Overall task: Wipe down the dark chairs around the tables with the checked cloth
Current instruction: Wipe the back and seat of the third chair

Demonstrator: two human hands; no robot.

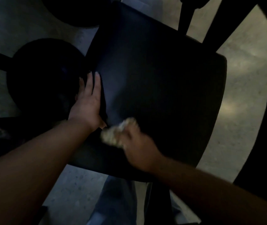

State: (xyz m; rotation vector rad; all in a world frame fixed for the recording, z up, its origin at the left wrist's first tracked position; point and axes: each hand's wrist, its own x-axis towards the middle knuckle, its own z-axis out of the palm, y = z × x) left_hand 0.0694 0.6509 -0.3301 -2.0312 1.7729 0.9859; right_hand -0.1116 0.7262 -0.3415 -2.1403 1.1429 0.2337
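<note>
A dark chair seat [162, 82] fills the middle of the head view, seen from above in dim light. My left hand [89, 101] grips the seat's left edge, its fingers lying along the rim and the thumb on top. My right hand [137, 148] holds a bunched pale checked cloth [118, 133] and presses it on the seat's near left part, right beside my left thumb. The right hand and the cloth are blurred by motion.
A round dark table base [41, 75] stands on the floor left of the chair, and another dark round shape [74, 12] lies at the top left. Dark chair or table legs [184, 21] cross the top right. Pale concrete floor [236, 98] shows on the right. My jeans [118, 202] are below.
</note>
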